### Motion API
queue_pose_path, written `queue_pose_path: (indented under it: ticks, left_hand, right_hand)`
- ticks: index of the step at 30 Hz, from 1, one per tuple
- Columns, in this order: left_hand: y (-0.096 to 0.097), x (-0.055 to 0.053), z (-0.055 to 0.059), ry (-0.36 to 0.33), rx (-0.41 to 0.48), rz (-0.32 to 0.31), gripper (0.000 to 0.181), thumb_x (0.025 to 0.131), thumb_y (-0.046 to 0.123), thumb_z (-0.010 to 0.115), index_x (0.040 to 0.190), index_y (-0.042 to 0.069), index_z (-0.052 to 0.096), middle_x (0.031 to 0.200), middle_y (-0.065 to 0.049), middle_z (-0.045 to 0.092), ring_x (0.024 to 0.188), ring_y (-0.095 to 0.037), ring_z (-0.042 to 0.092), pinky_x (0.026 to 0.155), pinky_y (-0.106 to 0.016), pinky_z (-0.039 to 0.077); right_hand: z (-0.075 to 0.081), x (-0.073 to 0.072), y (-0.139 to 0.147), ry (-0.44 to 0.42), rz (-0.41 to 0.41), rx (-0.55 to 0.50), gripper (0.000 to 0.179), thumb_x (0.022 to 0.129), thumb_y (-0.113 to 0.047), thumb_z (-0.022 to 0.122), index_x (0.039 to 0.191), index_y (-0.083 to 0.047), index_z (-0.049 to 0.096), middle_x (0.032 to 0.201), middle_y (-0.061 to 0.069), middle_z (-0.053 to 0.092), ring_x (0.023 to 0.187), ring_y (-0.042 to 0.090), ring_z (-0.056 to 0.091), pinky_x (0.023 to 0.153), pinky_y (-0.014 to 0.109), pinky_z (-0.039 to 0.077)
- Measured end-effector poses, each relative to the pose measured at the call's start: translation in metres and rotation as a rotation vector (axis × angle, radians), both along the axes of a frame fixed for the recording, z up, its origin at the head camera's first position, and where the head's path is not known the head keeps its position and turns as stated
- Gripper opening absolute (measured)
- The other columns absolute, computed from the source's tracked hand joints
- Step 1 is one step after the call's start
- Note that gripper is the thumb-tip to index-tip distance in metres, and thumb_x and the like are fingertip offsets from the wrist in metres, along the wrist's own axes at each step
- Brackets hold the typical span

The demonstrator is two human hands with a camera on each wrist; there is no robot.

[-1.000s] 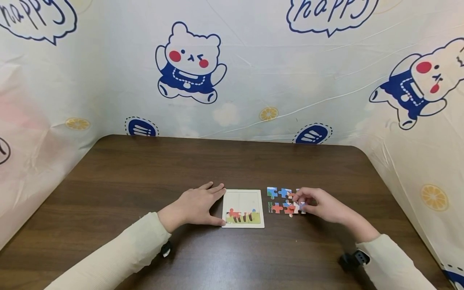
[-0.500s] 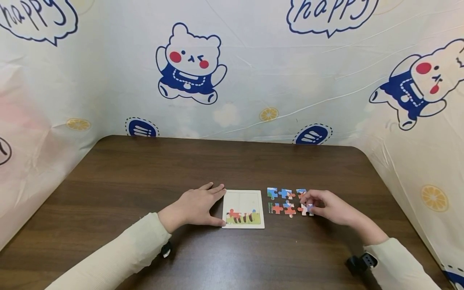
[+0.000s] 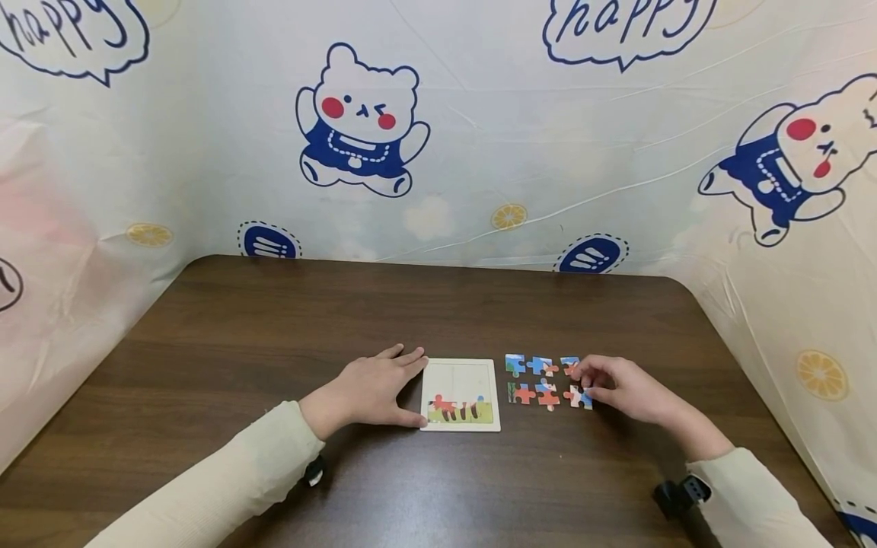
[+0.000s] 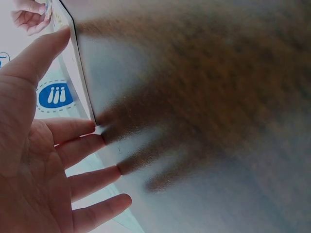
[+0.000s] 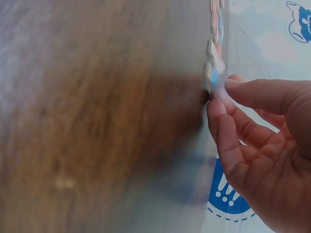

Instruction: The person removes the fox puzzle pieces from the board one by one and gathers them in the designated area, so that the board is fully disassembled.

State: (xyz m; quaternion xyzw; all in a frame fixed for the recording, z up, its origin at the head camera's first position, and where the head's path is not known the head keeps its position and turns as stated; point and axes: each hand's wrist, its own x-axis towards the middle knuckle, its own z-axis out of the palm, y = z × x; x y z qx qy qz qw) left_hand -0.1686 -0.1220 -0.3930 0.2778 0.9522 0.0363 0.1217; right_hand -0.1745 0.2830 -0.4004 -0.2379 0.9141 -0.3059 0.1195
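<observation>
Pieces, six by my count, lie flat on the table in two rows of three, coloured blue, red, white and green. Just left of them I see the board, square and cream-rimmed, its lower part showing a green strip with red and dark shapes, its upper part pale with faint lines. At the right end of the rows I have the right hand, fingers bent and the grip narrow, thumb at the white-and-blue piece of the near row. My right wrist view shows that piece blurred and edge-on at the fingertips, so I cannot tell whether it is pinched. The left hand I read as spread wide, thumb touching the board's left edge by the near corner and forefinger touching by the far one. Each arm comes in from my near side in a pale sleeve, with a black unit at the right wrist. Behind the table hangs a pale sheet, printed with blue-clad bears and orange slices.
</observation>
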Motion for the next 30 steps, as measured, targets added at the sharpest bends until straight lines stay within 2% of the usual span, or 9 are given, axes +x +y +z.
queue_pose_path:
  ticks: [6, 12, 20, 30]
  left_hand:
    - [0.0, 0.001, 0.0, -0.002, -0.005, 0.001, 0.098, 0.078, 0.07, 0.069, 0.153, 0.015, 0.041, 0.161, -0.001, 0.037, 0.148, -0.033, 0.035, 0.097, -0.059, 0.048]
    - [0.0, 0.001, 0.002, 0.003, -0.011, 0.0, 0.097, 0.078, 0.069, 0.07, 0.153, 0.014, 0.041, 0.16, -0.002, 0.038, 0.147, -0.033, 0.036, 0.098, -0.059, 0.048]
    - [0.0, 0.0, 0.001, -0.002, -0.006, -0.001, 0.097, 0.078, 0.07, 0.069, 0.153, 0.014, 0.041, 0.161, -0.002, 0.037, 0.148, -0.034, 0.035, 0.097, -0.058, 0.049]
    - [-0.001, 0.001, 0.002, -0.006, 0.003, -0.007, 0.096, 0.079, 0.067, 0.07, 0.153, 0.013, 0.041, 0.16, -0.004, 0.037, 0.147, -0.035, 0.035, 0.098, -0.058, 0.048]
  right_hand:
    - [0.004, -0.001, -0.001, 0.029, -0.011, -0.004, 0.019, 0.089, 0.003, 0.067, 0.106, -0.007, 0.068, 0.093, 0.002, 0.065, 0.083, 0.007, 0.056, 0.075, 0.023, 0.051]
    - [0.009, -0.004, -0.013, 0.017, 0.001, -0.021, 0.017, 0.09, 0.001, 0.067, 0.106, -0.005, 0.067, 0.092, 0.003, 0.065, 0.083, 0.01, 0.057, 0.074, 0.023, 0.051]
    - [0.011, -0.012, -0.05, -0.05, 0.067, -0.054, 0.016, 0.092, -0.001, 0.066, 0.108, -0.003, 0.065, 0.089, 0.003, 0.062, 0.078, 0.015, 0.056, 0.066, 0.024, 0.052]
    - [0.01, -0.017, -0.104, -0.071, 0.171, -0.073, 0.016, 0.092, -0.003, 0.067, 0.108, -0.005, 0.066, 0.087, -0.001, 0.061, 0.077, 0.011, 0.055, 0.07, 0.023, 0.049]
